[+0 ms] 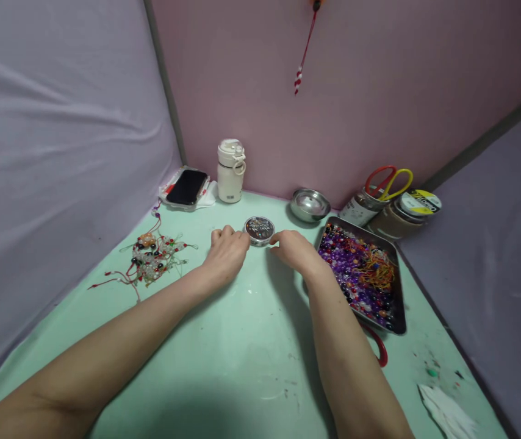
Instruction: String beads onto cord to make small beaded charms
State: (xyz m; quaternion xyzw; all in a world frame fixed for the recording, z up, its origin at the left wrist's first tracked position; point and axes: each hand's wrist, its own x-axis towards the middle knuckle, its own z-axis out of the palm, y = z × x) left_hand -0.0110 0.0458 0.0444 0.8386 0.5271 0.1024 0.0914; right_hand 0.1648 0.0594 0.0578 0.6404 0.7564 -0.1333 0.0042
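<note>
A small round container [260, 228] with a dark, shiny, patterned top sits on the pale green table between my two hands. My left hand [228, 253] is closed, its curled fingers against the container's left side; the fingertips are mostly hidden. From the other side, my right hand [293, 249] has bent fingers and thumb at the container's right rim. To the left lies a pile of beaded strings [155, 256] with red cords. Right of my right wrist, a dark metal tray [401, 305] holds purple, red, black and clear beads plus a tangle of orange thread.
Behind stand a cream bottle [230, 174], a steel bowl [310, 206] and a phone [188, 186] on a box. Two jars [359, 207] lean at the back right, one holding red and yellow scissors [391, 183]. A red handle [380, 350] and white tissue [446, 411] lie at right.
</note>
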